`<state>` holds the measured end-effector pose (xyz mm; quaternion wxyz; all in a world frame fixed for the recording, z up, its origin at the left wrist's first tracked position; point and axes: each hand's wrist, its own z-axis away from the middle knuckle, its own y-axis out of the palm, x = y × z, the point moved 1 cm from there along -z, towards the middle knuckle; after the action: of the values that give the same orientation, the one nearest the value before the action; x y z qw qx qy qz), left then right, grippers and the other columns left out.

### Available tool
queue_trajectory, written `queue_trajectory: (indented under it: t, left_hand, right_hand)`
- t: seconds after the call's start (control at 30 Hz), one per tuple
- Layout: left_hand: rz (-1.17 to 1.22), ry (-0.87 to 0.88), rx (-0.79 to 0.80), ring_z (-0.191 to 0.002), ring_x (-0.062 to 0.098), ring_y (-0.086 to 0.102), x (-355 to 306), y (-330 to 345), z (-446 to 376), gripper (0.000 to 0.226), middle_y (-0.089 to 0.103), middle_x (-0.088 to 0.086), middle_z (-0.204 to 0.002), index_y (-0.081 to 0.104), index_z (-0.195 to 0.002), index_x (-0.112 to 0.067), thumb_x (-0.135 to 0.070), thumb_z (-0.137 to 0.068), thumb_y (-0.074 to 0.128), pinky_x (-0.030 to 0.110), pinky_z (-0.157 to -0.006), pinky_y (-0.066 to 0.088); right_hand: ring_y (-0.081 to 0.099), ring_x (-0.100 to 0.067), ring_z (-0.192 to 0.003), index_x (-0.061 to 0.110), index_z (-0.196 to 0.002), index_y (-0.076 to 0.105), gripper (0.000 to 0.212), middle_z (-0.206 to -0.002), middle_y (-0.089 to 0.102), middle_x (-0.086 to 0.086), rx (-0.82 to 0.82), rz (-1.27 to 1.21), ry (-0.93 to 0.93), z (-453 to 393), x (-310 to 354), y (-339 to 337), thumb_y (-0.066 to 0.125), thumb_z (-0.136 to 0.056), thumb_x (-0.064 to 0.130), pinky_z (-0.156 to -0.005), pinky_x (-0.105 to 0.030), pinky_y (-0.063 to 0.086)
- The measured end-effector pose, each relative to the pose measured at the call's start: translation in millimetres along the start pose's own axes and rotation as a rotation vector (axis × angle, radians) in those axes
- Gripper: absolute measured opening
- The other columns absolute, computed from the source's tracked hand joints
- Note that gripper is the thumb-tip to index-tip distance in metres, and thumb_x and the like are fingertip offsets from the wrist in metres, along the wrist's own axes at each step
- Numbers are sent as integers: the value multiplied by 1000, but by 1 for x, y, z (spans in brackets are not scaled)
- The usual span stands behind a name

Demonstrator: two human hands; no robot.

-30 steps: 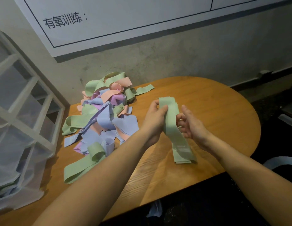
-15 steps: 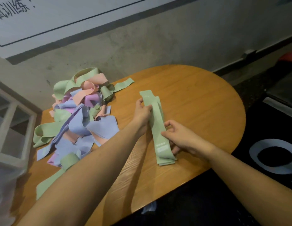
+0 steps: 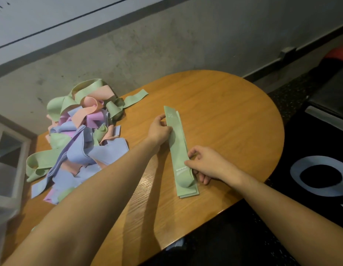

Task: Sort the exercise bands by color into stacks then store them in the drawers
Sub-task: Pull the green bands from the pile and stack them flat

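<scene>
Dim, soft indoor light; wide-angle bending and blur toward the edges.

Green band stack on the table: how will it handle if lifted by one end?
Likely floppy: the top green band curls at its near end and the pile's bands lie in loose loops. Probably light, being thin. Layers may slide apart; stack edges already look offset under both hands.

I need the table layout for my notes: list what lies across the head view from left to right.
Drawer unit → mixed pile of bands → left hand → green stack → right hand → bare end of the wooden table.
</scene>
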<state>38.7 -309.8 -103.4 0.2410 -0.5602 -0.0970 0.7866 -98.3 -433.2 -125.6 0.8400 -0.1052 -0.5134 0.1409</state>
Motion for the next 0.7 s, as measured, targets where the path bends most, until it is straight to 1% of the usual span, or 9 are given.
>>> queue_trajectory:
  t: [0.07,0.13,0.23,0.3,0.37,0.43,0.5,0.6,0.7]
  left_hand:
    - [-46,10,8,-93,16,64,1,-1,0,53,63,1,-117,43,-148,-24,-5,-100,55,32,-79,56]
    - [-117,45,29,-98,18,61,1,-2,1,50,61,-1,-119,46,-146,-22,-6,-100,54,30,-77,50]
    - [-243,70,38,-106,21,60,3,-3,0,40,60,3,-131,53,-138,-18,-12,-99,58,31,-80,46]
    - [-272,67,39,-106,20,58,3,-4,2,39,59,2,-131,52,-139,-16,-14,-101,57,32,-81,46]
    - [-276,74,55,-107,19,56,4,-5,7,44,58,2,-133,47,-146,-16,-16,-102,55,30,-83,44]
    - [-282,103,63,-122,22,54,7,-8,11,51,51,3,-146,41,-151,-19,-19,-102,55,30,-91,44]
    - [-258,132,60,-132,22,50,9,-12,19,52,47,4,-151,42,-151,-23,-21,-102,56,29,-95,43]
    - [-228,171,79,-132,21,51,19,-16,35,41,51,3,-145,52,-143,-25,-22,-102,56,28,-96,43]
    - [-268,207,117,-116,15,58,37,-21,54,31,58,-3,-127,58,-133,-28,-27,-102,56,27,-91,46]
  right_hand:
    - [61,-17,-44,19,-104,57,20,-73,65,-8,0,15,7,0,0,-1,68,-92,31,-40,-28,49]
    - [61,-17,-44,17,-93,60,19,-71,65,-7,9,33,16,0,0,-1,69,-91,34,-42,-28,51]
    - [60,-16,-45,13,-82,61,24,-67,65,-5,28,40,37,1,4,-2,67,-93,34,-44,-28,52]
    - [58,-16,-46,12,-83,63,25,-65,64,-5,43,10,68,5,8,-4,65,-96,33,-43,-27,50]
    - [57,-14,-46,11,-92,66,23,-65,65,-5,76,-61,111,10,9,-5,62,-99,33,-42,-25,47]
    - [59,-13,-47,9,-107,65,25,-67,65,-5,130,-160,150,13,8,-4,61,-100,33,-40,-24,47]
    - [61,-13,-48,11,-108,63,24,-71,63,-5,146,-190,166,14,7,-2,58,-101,34,-39,-23,48]
    - [57,-12,-45,13,-102,59,23,-68,62,-5,131,-173,164,14,6,2,52,-104,34,-37,-23,44]
    - [54,-12,-43,13,-104,58,22,-69,62,-4,104,-127,151,17,7,3,50,-105,34,-38,-23,42]
